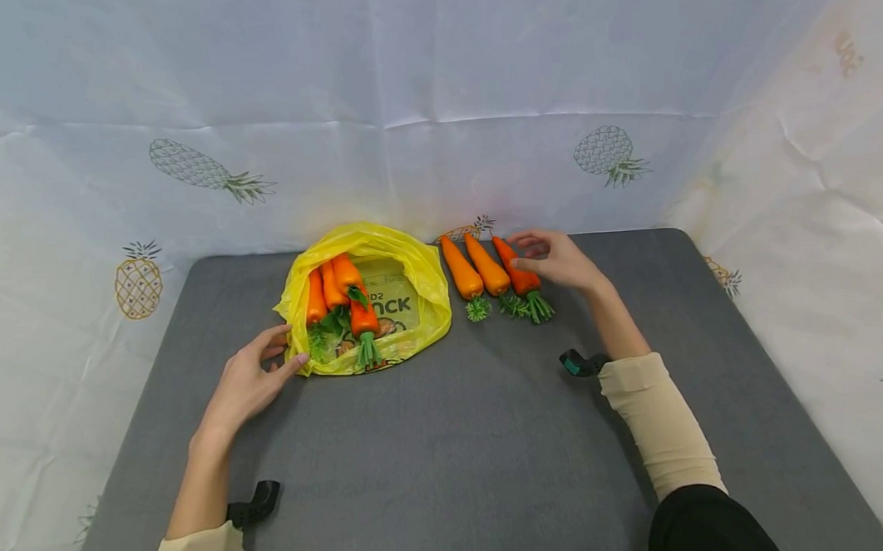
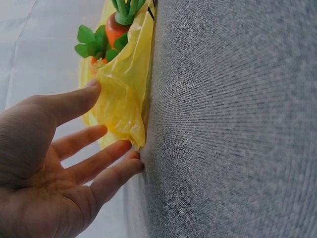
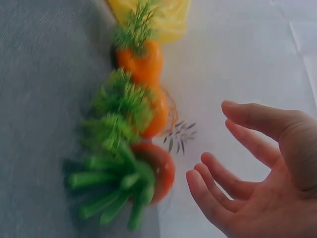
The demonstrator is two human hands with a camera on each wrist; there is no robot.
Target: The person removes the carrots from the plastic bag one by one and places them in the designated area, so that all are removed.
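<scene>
A yellow plastic bag (image 1: 428,309) lies on the grey table with its mouth wide, several orange carrots (image 1: 334,283) with green tops inside it. My left hand (image 1: 248,377) is at the bag's left edge, thumb and fingers spread, fingertips right at the plastic (image 2: 119,109). To the right of the bag, three carrots lie side by side, tops toward me: two orange ones (image 1: 459,268) (image 1: 488,266) and a redder one (image 1: 516,270) at the right end. Beside and above that red carrot, my right hand (image 1: 556,257) has its fingers loosely bent, with nothing between them in the right wrist view.
The grey table (image 1: 436,459) runs up to a white cloth (image 1: 436,168) with printed pineapples, which hangs behind it and along both sides. A black wrist mount (image 1: 254,503) sticks out from the left forearm, and another (image 1: 583,363) from the right.
</scene>
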